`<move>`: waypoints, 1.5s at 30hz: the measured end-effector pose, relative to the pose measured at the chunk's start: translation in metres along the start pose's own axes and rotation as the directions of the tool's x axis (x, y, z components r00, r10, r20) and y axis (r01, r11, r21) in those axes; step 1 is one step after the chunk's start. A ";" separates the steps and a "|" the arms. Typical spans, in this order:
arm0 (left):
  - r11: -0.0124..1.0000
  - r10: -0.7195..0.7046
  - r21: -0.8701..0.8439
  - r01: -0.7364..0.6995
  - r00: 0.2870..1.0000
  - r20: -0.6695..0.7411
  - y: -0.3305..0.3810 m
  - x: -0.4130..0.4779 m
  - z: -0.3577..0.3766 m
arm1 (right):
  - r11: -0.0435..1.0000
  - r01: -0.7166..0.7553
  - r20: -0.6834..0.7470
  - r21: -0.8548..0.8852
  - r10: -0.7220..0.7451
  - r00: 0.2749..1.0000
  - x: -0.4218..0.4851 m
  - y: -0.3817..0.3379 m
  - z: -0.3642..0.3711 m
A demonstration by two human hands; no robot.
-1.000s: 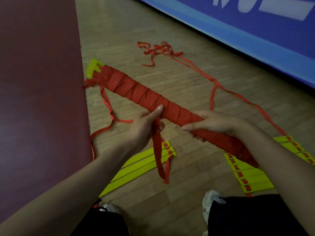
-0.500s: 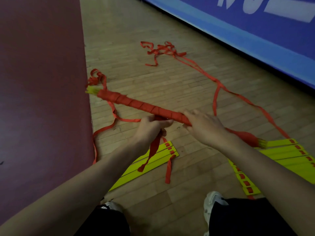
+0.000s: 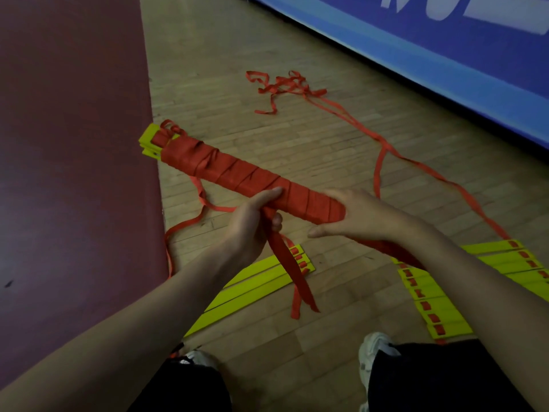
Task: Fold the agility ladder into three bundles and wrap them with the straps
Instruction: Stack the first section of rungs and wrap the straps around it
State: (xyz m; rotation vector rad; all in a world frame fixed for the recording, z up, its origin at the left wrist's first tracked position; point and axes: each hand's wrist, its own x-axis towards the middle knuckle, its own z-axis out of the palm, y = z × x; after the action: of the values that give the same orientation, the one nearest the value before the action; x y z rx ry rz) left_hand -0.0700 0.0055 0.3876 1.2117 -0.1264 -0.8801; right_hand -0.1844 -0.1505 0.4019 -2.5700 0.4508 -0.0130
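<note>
Red webbing covers nearly all of the wrapped bundle, which we hold off the wooden floor at a slant, its far end to the left and its near end to the right. Yellow rung tips poke out of that far end, just beside the edge of the maroon mat that fills the ground left of the bundle. Our left hand grips at the bundle's middle, thumb laid flat along the top and fingers curled underneath, pinching the strap tail, which hangs loose below the bundle. Our right hand clasps the bundle just right of the left one, fingers fairly straight and reaching over it, the thumb stretched along its near edge; the bundle's near end is hidden under this wrist. Beneath the bundle, on the floor, lie two flat groups of rungs: the left rung stack under the hanging tail and the right rung stack under our right forearm. Beyond the bundle a strap tangle sits on the boards, and from it a long strap trails right of the bundle to the right rung stack. Farther beyond the bundle runs a blue banner.
</note>
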 end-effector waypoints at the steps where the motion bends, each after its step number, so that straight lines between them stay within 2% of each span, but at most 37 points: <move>1: 1.000 0.007 -0.004 -0.007 1.000 0.016 0.000 0.000 0.000 | 0.998 -0.027 0.041 0.053 0.025 0.999 0.000 0.003 -0.004; 6: 0.999 0.033 -0.028 -0.030 0.995 0.091 0.001 -0.003 0.003 | 0.953 -0.114 0.246 0.281 0.043 0.968 -0.002 0.007 -0.010; 10: 0.997 0.072 -0.012 -0.071 0.984 0.160 -0.002 -0.007 0.005 | 0.870 -0.229 0.414 0.437 0.031 0.910 -0.011 0.004 -0.011; 15: 0.984 0.083 0.137 -0.113 0.975 0.207 -0.001 -0.006 0.002 | 0.827 -0.253 0.385 0.502 0.049 0.922 -0.013 0.007 -0.012; 20: 0.914 0.117 0.374 -0.157 0.985 0.127 -0.006 -0.003 0.006 | 0.840 -0.270 0.299 0.471 0.135 0.945 -0.007 0.016 -0.006; 24: 0.856 0.109 0.496 -0.144 0.989 0.098 -0.013 0.001 0.006 | 0.917 -0.250 0.226 0.311 0.184 0.957 -0.001 0.020 -0.004; 26: 0.847 0.099 0.517 -0.127 0.992 0.081 -0.016 0.003 0.005 | 0.972 -0.222 0.137 0.073 0.211 0.968 0.000 0.020 -0.002; 28: 0.842 0.104 0.525 -0.124 0.992 0.068 -0.020 0.003 0.005 | 0.951 -0.225 0.003 -0.213 0.231 0.973 -0.002 0.013 0.002; 29: 0.844 0.108 0.521 -0.123 0.992 0.060 -0.021 0.003 0.006 | 0.928 -0.229 -0.047 -0.295 0.226 0.973 -0.003 0.009 0.005; 36: 0.894 0.078 0.442 -0.066 0.997 -0.010 -0.019 -0.001 0.003 | 0.864 -0.214 -0.154 -0.456 0.160 0.975 0.000 -0.005 0.028; 41: 0.988 0.015 0.153 0.003 0.993 -0.114 -0.014 0.000 0.005 | 0.788 -0.156 -0.287 -0.595 -0.027 0.958 0.002 -0.002 0.038; 45: 0.997 0.018 0.076 -0.009 0.994 -0.106 -0.008 0.001 0.001 | 0.792 -0.122 -0.332 -0.598 -0.105 0.938 0.000 -0.003 0.038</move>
State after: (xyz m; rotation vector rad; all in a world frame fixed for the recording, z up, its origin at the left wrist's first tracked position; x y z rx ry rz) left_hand -0.0742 0.0033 0.3807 1.3248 -0.0822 -0.8028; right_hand -0.1792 -0.1291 0.3709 -3.2274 0.6920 -0.3920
